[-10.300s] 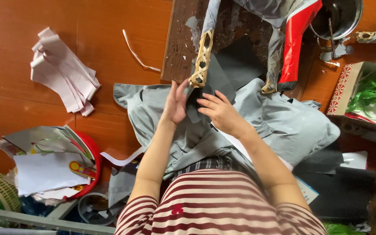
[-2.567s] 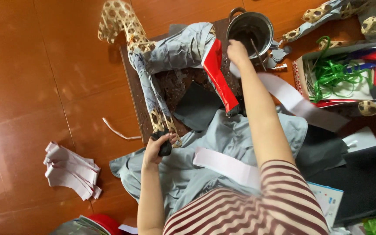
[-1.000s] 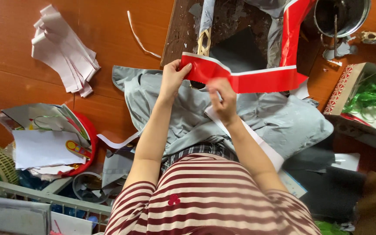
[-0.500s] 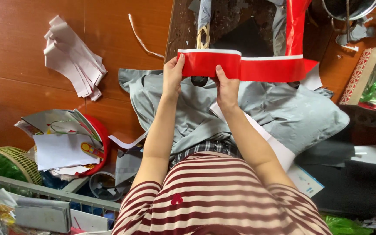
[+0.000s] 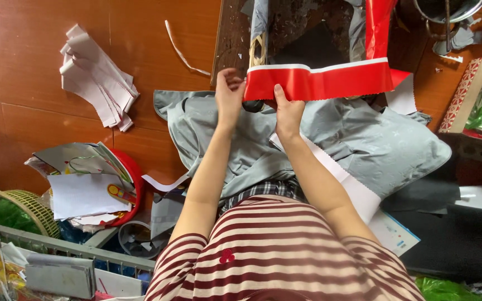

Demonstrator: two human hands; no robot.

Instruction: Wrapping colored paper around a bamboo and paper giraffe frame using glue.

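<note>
Lowered slightly, both hands (image 5: 258, 103) pinch the red ribbon (image 5: 319, 82) above grey cloth (image 5: 364, 139), paper scraps (image 5: 96, 78) aside.

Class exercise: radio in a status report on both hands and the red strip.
Left hand pinching red strip's end. Right hand gripping its lower edge. Strip stretched flat above grey cloth. Nothing in the way.

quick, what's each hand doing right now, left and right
Left hand: closed, pinching the left end of the red ribbon strip.
Right hand: closed on the same strip's lower edge, thumb on its front.
</note>
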